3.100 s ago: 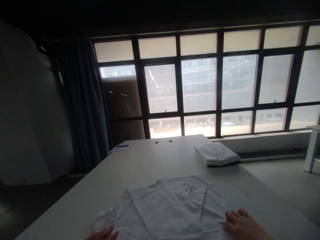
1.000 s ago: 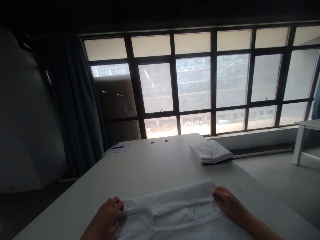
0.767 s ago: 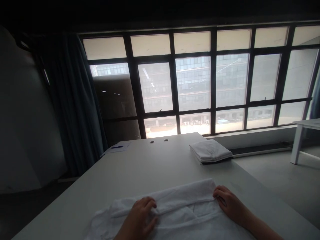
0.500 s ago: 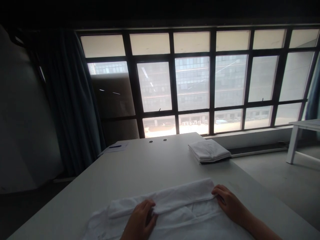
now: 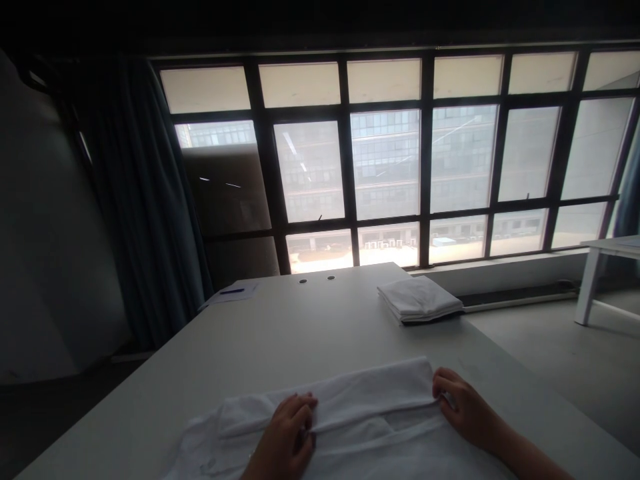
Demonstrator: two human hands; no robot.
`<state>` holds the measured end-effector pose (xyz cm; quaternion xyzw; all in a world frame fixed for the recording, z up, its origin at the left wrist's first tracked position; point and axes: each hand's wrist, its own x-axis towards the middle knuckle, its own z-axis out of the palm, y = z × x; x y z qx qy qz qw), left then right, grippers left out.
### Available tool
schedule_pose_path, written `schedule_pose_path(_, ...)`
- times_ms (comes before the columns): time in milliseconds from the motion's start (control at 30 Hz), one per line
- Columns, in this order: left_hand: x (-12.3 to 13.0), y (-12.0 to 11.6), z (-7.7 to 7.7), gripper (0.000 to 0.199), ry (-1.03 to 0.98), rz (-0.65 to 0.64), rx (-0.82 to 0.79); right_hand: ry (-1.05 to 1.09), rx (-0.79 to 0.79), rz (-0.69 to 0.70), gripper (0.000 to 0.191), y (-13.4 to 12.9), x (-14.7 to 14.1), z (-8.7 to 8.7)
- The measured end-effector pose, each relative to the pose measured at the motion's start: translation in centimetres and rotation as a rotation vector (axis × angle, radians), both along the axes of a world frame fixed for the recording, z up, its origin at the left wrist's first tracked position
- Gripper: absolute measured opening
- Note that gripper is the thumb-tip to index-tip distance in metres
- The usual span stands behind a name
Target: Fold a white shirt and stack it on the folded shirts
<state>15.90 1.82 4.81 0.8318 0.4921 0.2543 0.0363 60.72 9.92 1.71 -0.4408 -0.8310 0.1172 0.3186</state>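
Observation:
A white cloth garment (image 5: pixel 370 393), perhaps a shirt, lies on the near part of the white table, with a long strip of it folded over along the far side. My left hand (image 5: pixel 287 433) rests on the middle of this fold, its fingers curled and pinching the fabric edge. At the right end of the fold, my right hand (image 5: pixel 465 407) pinches the cloth between thumb and fingers. The garment's left part is crumpled, and its near part runs out of the picture.
Farther back on the white table (image 5: pixel 320 320), a stack of folded white cloth (image 5: pixel 420 298) sits near the right edge, something dark under it. Papers with a pen (image 5: pixel 233 291) lie at the far left corner. Another white table (image 5: pixel 590 287) stands at right, beyond a floor gap.
My right hand has shifted slightly to the right with its end of the fold, and the folded strip looks a little straighter. My left hand stays nearly in place on the cloth.

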Motion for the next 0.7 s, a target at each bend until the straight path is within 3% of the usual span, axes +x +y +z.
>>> schedule_pose_path(500, 0.4, 0.0, 1.0, 0.025, 0.037, -0.041, -0.100, -0.021, -0.087, 0.027, 0.018, -0.2, -0.3, 0.5)
schedule_pose_path(700, 0.9, -0.4, 2.5, 0.007, 0.068, -0.117, -0.170, -0.025, -0.104, 0.048, 0.018, -0.7, -0.2, 1.2)
